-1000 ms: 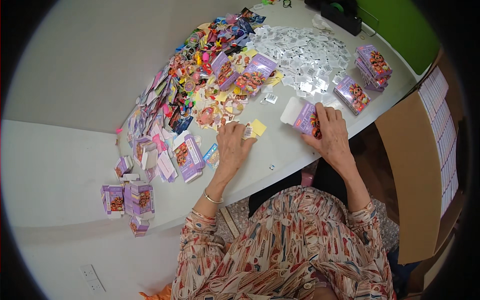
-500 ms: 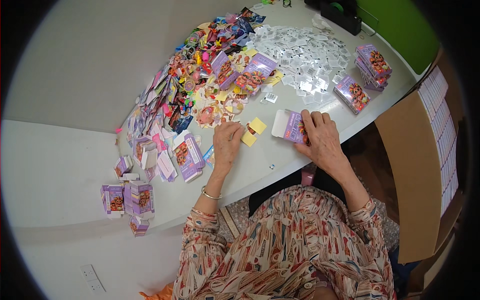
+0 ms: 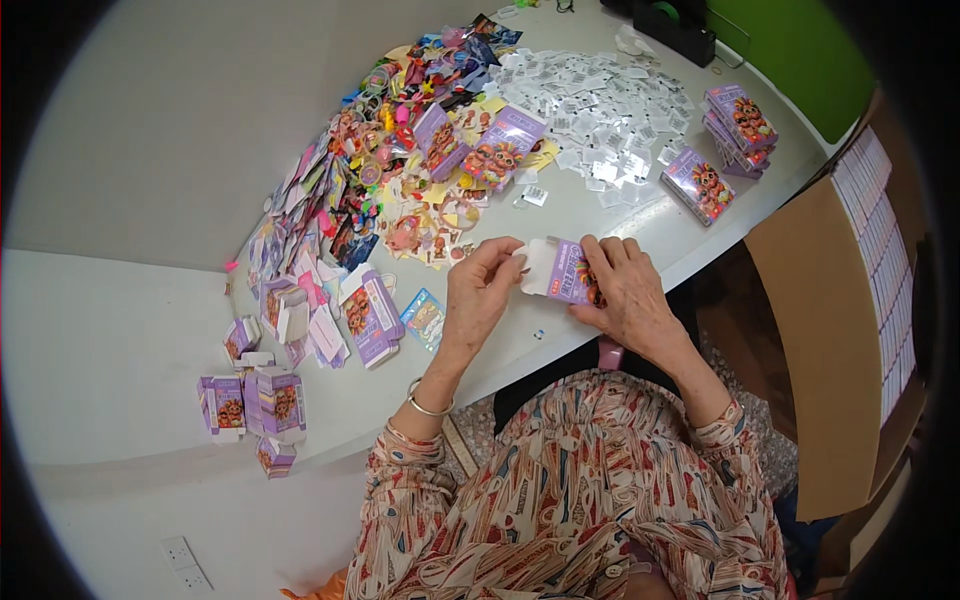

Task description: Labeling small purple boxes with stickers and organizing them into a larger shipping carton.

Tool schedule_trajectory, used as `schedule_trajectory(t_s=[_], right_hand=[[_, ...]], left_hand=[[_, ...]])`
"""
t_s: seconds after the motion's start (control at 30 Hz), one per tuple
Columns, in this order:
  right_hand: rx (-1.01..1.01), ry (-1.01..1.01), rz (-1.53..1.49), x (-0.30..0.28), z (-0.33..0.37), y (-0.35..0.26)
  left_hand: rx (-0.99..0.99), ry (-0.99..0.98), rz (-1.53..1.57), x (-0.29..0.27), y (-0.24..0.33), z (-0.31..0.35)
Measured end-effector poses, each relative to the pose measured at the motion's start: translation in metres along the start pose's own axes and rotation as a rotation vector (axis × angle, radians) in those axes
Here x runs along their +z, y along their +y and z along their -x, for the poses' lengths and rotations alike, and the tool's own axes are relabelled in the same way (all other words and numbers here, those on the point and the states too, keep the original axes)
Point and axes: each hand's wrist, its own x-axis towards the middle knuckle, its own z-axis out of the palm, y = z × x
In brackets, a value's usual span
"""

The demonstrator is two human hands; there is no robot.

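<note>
My right hand [image 3: 628, 293] grips a small purple cardboard box [image 3: 568, 275] printed with colourful cartoon figures. Its white end flap [image 3: 537, 267] stands open toward the left. At that open end, my left hand [image 3: 482, 290] has thumb and fingers pinched together by the flap. What lies between those fingertips is mostly hidden. On the table left of my left wrist is a blue picture card [image 3: 424, 320]. Beside the card rests another purple box [image 3: 371, 318].
Small toys and trinkets [image 3: 385, 130] are heaped along the wall, next to a spread of small clear packets [image 3: 600, 115]. Purple boxes [image 3: 740, 128] are stacked at right, with more boxes [image 3: 272, 400] at left. A large carton [image 3: 830, 350] stands beyond the table's right edge.
My left hand has moved right to the box's open end, and the yellow cards beside it no longer show on the table. The box has shifted slightly left with my right hand.
</note>
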Motion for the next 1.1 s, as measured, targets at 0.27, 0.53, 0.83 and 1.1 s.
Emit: schedule_trajectory(t_s=[0.27,0.53,0.83,1.1], right_hand=[[0.027,-0.035,-0.055,-0.004,0.005,0.004],[0.031,0.003,0.012,-0.006,0.003,0.009],[-0.007,-0.026,0.088,0.0,0.002,0.002],[-0.061,0.011,-0.036,0.001,0.007,0.003]], left_hand=[[0.241,-0.037,-0.328,0.013,0.011,0.006],[0.311,0.187,-0.861,-0.034,-0.044,0.016],[0.245,0.237,-0.658,-0.014,-0.015,0.021],[0.459,-0.044,-0.744,0.017,-0.008,0.011]])
